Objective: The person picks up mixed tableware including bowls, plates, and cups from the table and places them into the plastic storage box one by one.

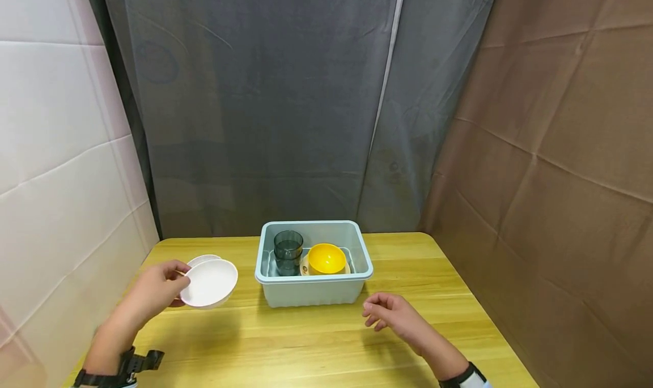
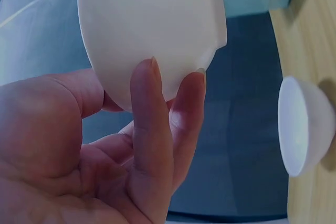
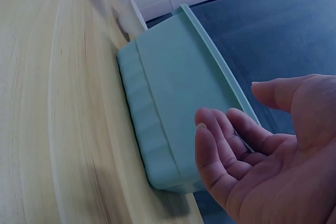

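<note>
My left hand (image 1: 162,285) pinches a white bowl (image 1: 211,283) by its edge, above the left part of the table. In the left wrist view the thumb lies on one side of this bowl (image 2: 149,19) and the fingers on its outer surface. Another white bowl (image 2: 307,127) stands on the table behind it, mostly hidden in the head view. My right hand (image 1: 395,315) holds nothing, its fingers loosely curled, in front of the right corner of a pale blue-green plastic bin (image 1: 313,291).
Inside the bin, dark see-through glasses (image 1: 288,245) stand stacked on the left. To their right a yellow bowl (image 1: 327,258) rests on a pale patterned dish (image 1: 304,267). The wooden table (image 1: 285,348) is bordered by a grey curtain (image 1: 265,110) behind and cloth walls at both sides.
</note>
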Available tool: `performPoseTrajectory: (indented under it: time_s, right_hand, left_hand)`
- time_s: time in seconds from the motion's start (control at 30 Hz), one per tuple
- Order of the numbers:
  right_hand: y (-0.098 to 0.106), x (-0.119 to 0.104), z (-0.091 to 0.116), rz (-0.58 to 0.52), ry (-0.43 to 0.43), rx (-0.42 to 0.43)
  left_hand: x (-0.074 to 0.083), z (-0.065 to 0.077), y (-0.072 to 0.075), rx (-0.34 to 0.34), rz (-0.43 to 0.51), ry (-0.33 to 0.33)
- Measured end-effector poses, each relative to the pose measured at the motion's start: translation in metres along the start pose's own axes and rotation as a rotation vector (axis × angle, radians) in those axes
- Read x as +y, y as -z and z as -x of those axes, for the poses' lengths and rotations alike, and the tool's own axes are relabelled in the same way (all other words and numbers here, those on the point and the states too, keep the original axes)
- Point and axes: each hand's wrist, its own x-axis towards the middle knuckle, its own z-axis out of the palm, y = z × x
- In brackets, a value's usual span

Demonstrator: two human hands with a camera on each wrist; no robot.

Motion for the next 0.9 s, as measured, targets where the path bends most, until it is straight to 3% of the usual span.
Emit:
performPoseTrajectory:
  time_s: [0.2,0.43,0.9]
  right_hand:
    - [-0.004,-0.007,0.001,-0.011,0.015,-0.013]
    - [-0.012,-0.008,0.001,-0.029,0.018,-0.018]
    - [-0.031,-0.012,-0.005,-0.048,0.037,-0.058]
  left_hand:
    - [0.002,0.009,-0.023,-0.022,0.018,0.025]
    - [0.003,0.018,-0.049,-0.045,0.053,0.005]
    - [0.023,0.028,-0.107,-0.092,0.134,-0.031]
